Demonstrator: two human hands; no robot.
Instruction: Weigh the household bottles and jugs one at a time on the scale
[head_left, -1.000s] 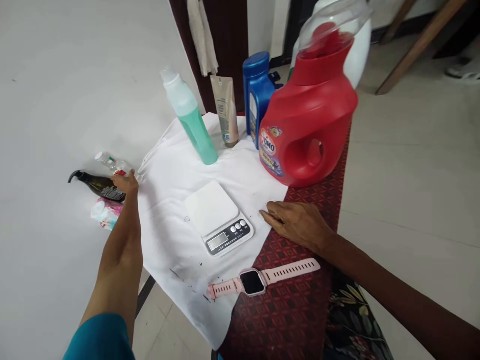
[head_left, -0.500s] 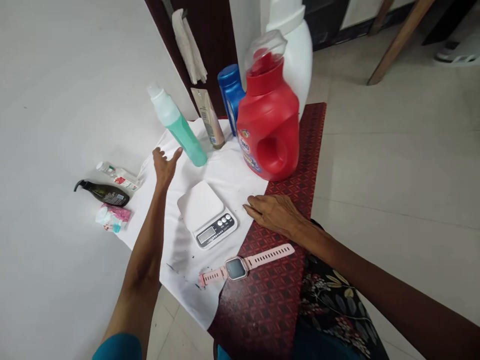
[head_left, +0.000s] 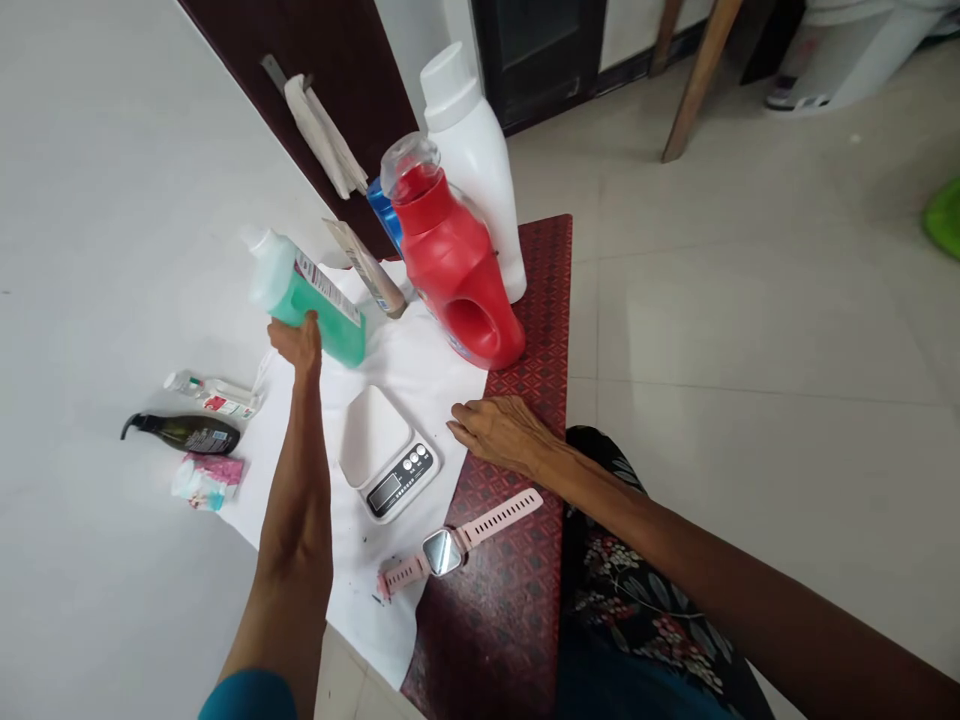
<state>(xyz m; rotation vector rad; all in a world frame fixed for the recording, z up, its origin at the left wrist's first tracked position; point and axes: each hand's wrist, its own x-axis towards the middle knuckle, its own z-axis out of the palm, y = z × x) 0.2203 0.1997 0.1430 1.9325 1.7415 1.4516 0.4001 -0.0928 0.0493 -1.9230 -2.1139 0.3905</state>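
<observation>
My left hand (head_left: 298,345) is closed round a green bottle with a white cap (head_left: 307,297), which it holds tilted and lifted off the white cloth (head_left: 420,375). Just below the bottle a small white kitchen scale (head_left: 386,464) rests on that cloth. My right hand (head_left: 499,434) lies flat, fingers out, on the edge of the cloth to the right of the scale and holds nothing. A pink smartwatch (head_left: 454,545) lies in front of the scale, half on the dark red patterned mat (head_left: 536,350).
A red detergent jug (head_left: 454,270), a white bottle (head_left: 474,160), a blue bottle (head_left: 384,215) and a beige tube (head_left: 369,268) stand at the back of the mat. To the left on the white surface lie a dark pump bottle (head_left: 184,433), a small clear bottle (head_left: 210,392) and a pink packet (head_left: 204,480).
My left hand left the small bottles on the left, reached across to the green bottle, gripped it and tipped it up off the cloth. My right hand stayed flat.
</observation>
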